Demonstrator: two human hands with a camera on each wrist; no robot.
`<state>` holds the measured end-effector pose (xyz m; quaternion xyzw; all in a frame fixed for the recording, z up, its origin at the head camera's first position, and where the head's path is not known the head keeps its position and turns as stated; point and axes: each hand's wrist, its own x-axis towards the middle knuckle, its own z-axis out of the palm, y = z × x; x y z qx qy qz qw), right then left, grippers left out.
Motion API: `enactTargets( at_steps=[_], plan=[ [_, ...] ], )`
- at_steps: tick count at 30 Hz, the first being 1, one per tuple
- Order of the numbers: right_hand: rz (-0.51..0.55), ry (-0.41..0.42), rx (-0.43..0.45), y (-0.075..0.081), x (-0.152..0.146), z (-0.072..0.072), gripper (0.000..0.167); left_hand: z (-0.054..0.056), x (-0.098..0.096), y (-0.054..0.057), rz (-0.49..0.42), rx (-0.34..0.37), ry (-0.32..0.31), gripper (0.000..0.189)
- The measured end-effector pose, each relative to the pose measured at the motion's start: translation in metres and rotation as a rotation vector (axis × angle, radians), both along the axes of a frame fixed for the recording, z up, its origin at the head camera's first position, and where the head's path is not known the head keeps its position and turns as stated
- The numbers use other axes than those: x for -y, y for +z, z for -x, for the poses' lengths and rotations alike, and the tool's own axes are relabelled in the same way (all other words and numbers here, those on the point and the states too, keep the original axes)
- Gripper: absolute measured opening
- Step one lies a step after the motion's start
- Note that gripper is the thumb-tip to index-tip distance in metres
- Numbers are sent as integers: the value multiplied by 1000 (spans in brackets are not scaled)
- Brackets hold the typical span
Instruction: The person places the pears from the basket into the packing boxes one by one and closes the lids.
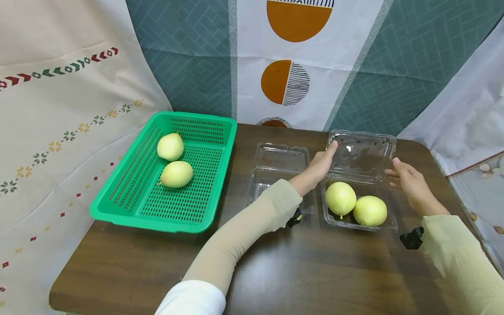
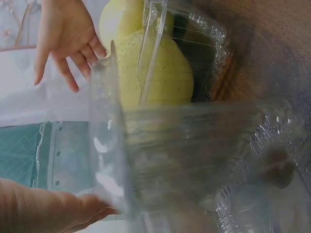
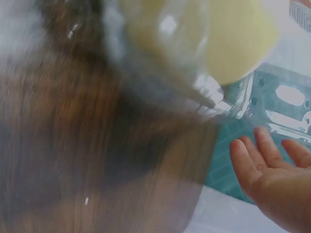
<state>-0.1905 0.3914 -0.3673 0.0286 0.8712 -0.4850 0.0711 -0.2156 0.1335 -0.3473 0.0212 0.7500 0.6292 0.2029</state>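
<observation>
Two pale yellow pears (image 1: 340, 199) lie side by side in the base of a clear plastic clamshell box (image 1: 360, 225). Its hinged lid (image 1: 364, 157) stands raised behind them. My left hand (image 1: 319, 165) is at the lid's left edge, thumb up and fingers extended; whether it touches the plastic cannot be told. At the right side, my right hand (image 1: 411, 183) is beside the lid with relaxed, spread fingers and nothing held. The right wrist view shows these fingers (image 3: 265, 150) just off the box's edge. Plastic blurs part of the left wrist view.
A second clear clamshell box (image 1: 281, 159) lies open to the left, partly hidden by my left arm. Farther left, a green plastic basket (image 1: 226, 175) holds two more pears (image 1: 177, 174). Curtains (image 1: 189, 57) hang behind the brown table (image 1: 315, 271).
</observation>
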Motion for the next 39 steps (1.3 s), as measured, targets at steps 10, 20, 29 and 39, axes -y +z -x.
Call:
enactTargets(
  at_steps=[10, 20, 29, 39],
  plan=[
    [128, -22, 113, 18, 9, -4, 85, -6, 0, 7, 7, 35, 3, 79],
    [56, -89, 45, 20, 6, -8, 85, -10, 1, 13, 21, 66, 4, 79],
    [84, -124, 66, 25, 12, -13, 88, -18, 4, 15, 79, 132, 56, 90],
    [59, -144, 75, 27, 12, -16, 94, -23, -5, 24, 160, 133, 103, 93]
  ],
)
